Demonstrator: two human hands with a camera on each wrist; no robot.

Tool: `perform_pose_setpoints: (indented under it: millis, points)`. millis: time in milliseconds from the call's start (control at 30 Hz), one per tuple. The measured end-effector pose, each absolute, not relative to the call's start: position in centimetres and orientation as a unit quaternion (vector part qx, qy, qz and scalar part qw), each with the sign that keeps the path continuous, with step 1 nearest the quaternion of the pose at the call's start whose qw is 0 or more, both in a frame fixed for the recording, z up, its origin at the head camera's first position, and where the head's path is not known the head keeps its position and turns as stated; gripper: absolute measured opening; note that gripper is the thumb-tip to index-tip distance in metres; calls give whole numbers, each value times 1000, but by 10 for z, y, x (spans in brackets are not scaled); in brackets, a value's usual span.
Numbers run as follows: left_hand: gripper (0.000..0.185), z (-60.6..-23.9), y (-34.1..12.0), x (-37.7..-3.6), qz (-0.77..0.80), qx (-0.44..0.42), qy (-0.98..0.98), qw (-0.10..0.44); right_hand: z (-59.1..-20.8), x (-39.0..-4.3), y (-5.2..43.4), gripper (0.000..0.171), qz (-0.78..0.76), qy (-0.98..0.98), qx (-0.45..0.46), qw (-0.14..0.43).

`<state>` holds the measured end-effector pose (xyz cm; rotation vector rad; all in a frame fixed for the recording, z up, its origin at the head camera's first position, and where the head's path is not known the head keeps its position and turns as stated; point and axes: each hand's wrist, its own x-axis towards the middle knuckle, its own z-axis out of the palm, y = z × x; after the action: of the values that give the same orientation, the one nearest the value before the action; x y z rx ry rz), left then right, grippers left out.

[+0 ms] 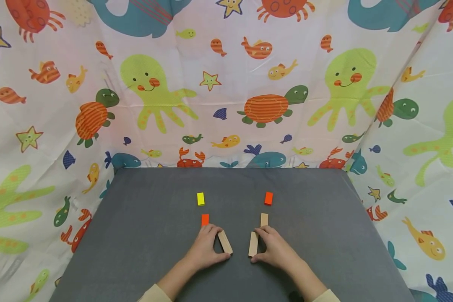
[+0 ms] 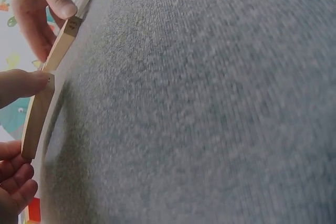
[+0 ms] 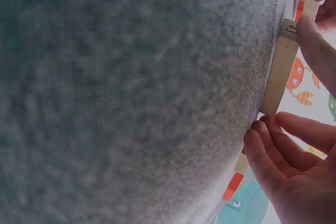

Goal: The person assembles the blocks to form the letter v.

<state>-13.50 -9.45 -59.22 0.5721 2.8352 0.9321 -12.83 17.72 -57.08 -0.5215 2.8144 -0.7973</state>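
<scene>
My left hand (image 1: 204, 247) pinches a plain wooden block (image 1: 225, 242) lengthwise, thumb at its near end and fingers at its far end. This block slants, its near end toward the right. Across a short gap, my right hand (image 1: 276, 249) grips a second wooden block (image 1: 253, 245) end to end in the same way. The number 43 is printed on the near end of that right block (image 3: 281, 72). Just beyond my left fingers lies an orange-red block (image 1: 205, 219), partly hidden by them. Past my right fingers is another plain wooden block (image 1: 264, 219).
Farther back on the grey table (image 1: 154, 201) are a yellow block (image 1: 200, 199) on the left and a second orange-red block (image 1: 269, 198) on the right. A curtain (image 1: 219, 92) printed with sea animals hangs behind the table and along its sides.
</scene>
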Motion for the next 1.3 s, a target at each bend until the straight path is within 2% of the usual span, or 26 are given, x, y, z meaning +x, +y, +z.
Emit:
perform_pose_setpoints:
  millis: [367, 700, 967, 1300]
  points:
    - [75, -600, -84, -136, 300, 182, 934, 67, -574, -128, 178, 88, -244, 946, -199, 76]
    - [86, -597, -83, -136, 301, 182, 933, 75, -573, -129, 175, 85, -246, 952, -165, 82]
    - [81, -596, -84, -137, 299, 180, 933, 86, -570, -131, 170, 85, -256, 951, -154, 73]
    - [78, -597, -83, -138, 297, 185, 934, 65, -568, -135, 162, 88, -290, 942, -154, 70]
